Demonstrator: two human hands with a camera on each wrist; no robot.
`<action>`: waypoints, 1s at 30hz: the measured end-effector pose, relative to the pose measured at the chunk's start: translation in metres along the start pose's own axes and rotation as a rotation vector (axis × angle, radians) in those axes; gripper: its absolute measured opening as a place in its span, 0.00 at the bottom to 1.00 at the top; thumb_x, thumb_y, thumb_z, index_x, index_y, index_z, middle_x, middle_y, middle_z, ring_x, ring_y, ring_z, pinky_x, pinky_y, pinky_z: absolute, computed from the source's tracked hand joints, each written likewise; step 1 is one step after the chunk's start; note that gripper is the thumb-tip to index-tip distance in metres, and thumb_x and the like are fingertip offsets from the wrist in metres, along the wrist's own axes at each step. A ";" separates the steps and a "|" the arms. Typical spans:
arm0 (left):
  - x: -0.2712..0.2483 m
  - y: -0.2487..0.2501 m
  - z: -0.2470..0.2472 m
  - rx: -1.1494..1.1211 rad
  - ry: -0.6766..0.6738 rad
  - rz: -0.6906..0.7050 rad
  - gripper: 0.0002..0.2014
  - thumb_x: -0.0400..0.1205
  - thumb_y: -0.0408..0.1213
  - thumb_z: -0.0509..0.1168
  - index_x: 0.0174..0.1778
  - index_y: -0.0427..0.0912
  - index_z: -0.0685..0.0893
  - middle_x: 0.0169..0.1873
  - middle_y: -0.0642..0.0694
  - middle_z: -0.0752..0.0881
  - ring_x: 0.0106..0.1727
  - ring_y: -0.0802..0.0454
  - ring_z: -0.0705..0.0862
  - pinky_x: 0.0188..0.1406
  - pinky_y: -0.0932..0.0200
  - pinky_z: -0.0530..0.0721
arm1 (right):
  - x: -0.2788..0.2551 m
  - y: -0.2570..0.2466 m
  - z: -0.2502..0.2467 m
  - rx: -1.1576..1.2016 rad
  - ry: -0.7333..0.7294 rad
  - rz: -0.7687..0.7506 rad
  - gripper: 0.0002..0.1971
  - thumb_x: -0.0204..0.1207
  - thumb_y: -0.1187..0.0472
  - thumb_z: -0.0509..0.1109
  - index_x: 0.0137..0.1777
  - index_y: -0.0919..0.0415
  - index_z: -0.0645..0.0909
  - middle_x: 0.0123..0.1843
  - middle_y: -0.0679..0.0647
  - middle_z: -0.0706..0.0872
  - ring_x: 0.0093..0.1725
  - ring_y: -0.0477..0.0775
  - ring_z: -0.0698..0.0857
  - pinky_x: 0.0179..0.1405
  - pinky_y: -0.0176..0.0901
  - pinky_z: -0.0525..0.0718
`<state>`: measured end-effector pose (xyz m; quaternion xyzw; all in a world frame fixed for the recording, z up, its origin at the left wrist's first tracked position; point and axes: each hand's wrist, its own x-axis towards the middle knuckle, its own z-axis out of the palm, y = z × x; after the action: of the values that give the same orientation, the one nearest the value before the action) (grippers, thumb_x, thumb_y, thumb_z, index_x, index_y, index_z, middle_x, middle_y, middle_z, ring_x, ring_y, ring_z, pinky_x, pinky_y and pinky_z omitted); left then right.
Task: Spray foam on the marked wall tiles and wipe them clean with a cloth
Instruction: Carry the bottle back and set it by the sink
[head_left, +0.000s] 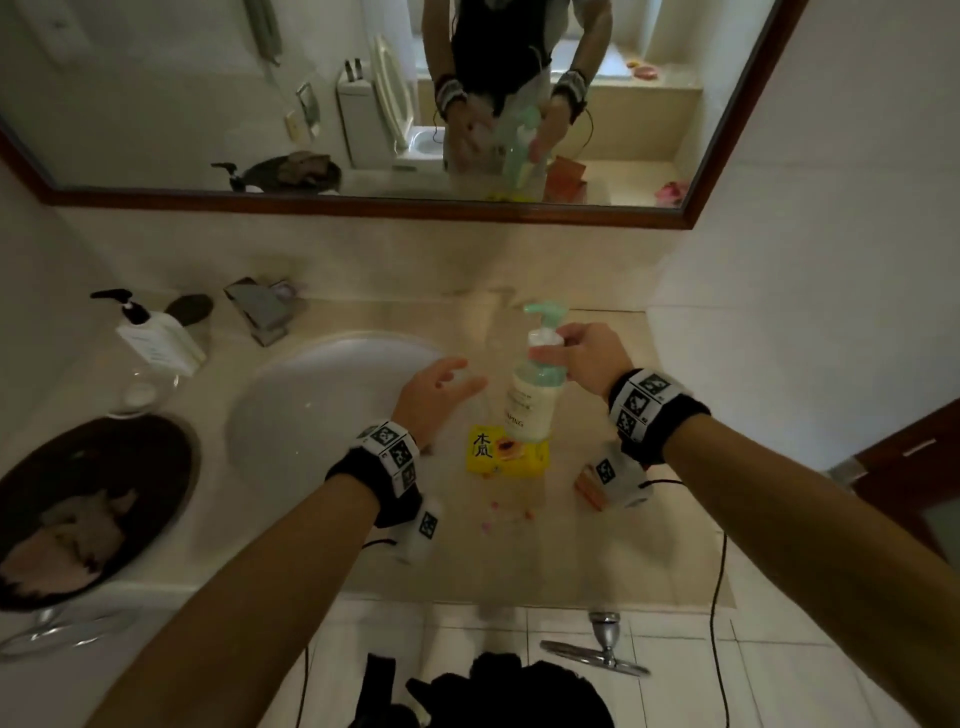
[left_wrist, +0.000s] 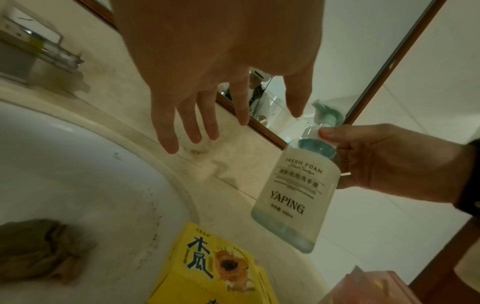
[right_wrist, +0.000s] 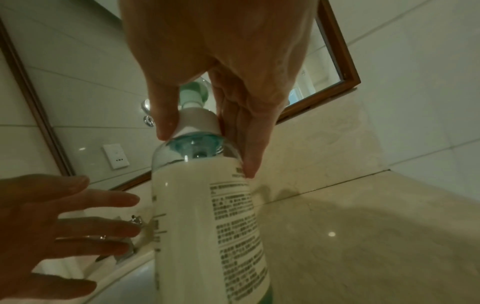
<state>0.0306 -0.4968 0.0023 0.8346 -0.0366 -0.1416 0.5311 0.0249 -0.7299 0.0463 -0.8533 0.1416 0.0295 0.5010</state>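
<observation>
A foam pump bottle (head_left: 531, 395) with a pale label and a green pump head hangs above the beige counter (head_left: 363, 551). My right hand (head_left: 576, 353) grips its white collar and neck, as the left wrist view shows on the bottle (left_wrist: 293, 185) and the right wrist view on the bottle (right_wrist: 205, 205). My left hand (head_left: 441, 389) hovers open just left of the bottle, fingers spread, not touching it; its fingers (right_wrist: 98, 226) show in the right wrist view. A brown cloth (left_wrist: 44, 248) lies in the white basin (head_left: 322, 395). The beige wall tiles (head_left: 415, 260) run below the mirror.
A yellow box (head_left: 506, 452) lies under the bottle, an orange box (head_left: 589, 486) to its right. A faucet (head_left: 260, 309) and a white pump bottle (head_left: 156, 338) stand at the back left. A dark bowl (head_left: 93, 493) holding pink cloth sits at the left edge. The mirror (head_left: 363, 93) hangs above.
</observation>
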 end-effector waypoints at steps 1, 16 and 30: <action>0.004 -0.002 0.004 0.017 0.008 -0.007 0.27 0.77 0.59 0.72 0.71 0.53 0.81 0.66 0.45 0.82 0.66 0.47 0.80 0.66 0.49 0.79 | 0.007 0.005 -0.002 -0.030 -0.010 -0.005 0.10 0.71 0.51 0.84 0.43 0.56 0.89 0.42 0.53 0.90 0.46 0.56 0.88 0.47 0.50 0.87; 0.028 -0.026 0.016 0.022 0.068 -0.144 0.25 0.80 0.55 0.71 0.71 0.52 0.81 0.65 0.46 0.81 0.67 0.48 0.78 0.58 0.57 0.73 | 0.069 0.028 0.001 -0.341 -0.178 -0.089 0.19 0.76 0.48 0.78 0.60 0.58 0.89 0.53 0.56 0.90 0.54 0.58 0.88 0.58 0.56 0.87; 0.046 -0.025 0.032 0.022 0.053 -0.153 0.26 0.79 0.56 0.72 0.72 0.53 0.80 0.65 0.48 0.81 0.66 0.49 0.78 0.64 0.53 0.75 | 0.086 0.046 0.001 -0.475 -0.181 -0.123 0.25 0.74 0.43 0.78 0.64 0.58 0.84 0.56 0.56 0.89 0.54 0.59 0.85 0.50 0.48 0.82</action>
<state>0.0640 -0.5236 -0.0419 0.8441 0.0399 -0.1595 0.5103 0.0954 -0.7681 -0.0094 -0.9478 0.0332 0.1077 0.2981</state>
